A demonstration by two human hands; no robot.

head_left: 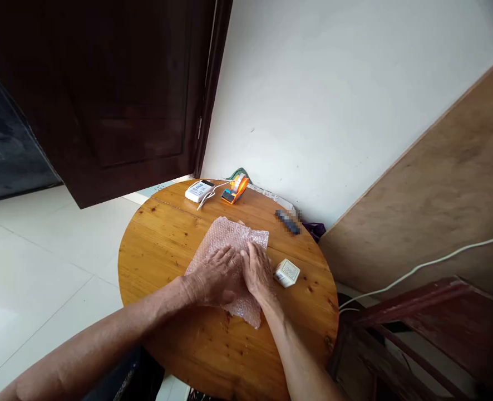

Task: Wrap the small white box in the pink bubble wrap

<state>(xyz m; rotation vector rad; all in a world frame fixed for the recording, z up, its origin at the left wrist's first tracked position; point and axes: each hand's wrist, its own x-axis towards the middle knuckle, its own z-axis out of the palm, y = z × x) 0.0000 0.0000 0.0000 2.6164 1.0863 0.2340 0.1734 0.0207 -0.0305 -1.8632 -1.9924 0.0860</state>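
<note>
A sheet of bubble wrap (230, 236) lies in the middle of the round wooden table (163, 250). Both hands rest on its near part, side by side and touching. My left hand (215, 275) lies flat with the fingers stretched out over the wrap. My right hand (258, 271) presses down beside it, fingers extended along the sheet. Anything under the hands is hidden. A small white box (287, 272) sits on the table just right of my right hand.
At the table's far edge sit a white device with a cable (199, 190) and an orange tape dispenser (235, 189). A dark blurred object (288, 221) lies at the right rear. A wooden board (438, 184) leans on the wall; a dark wooden chair (417, 334) stands right.
</note>
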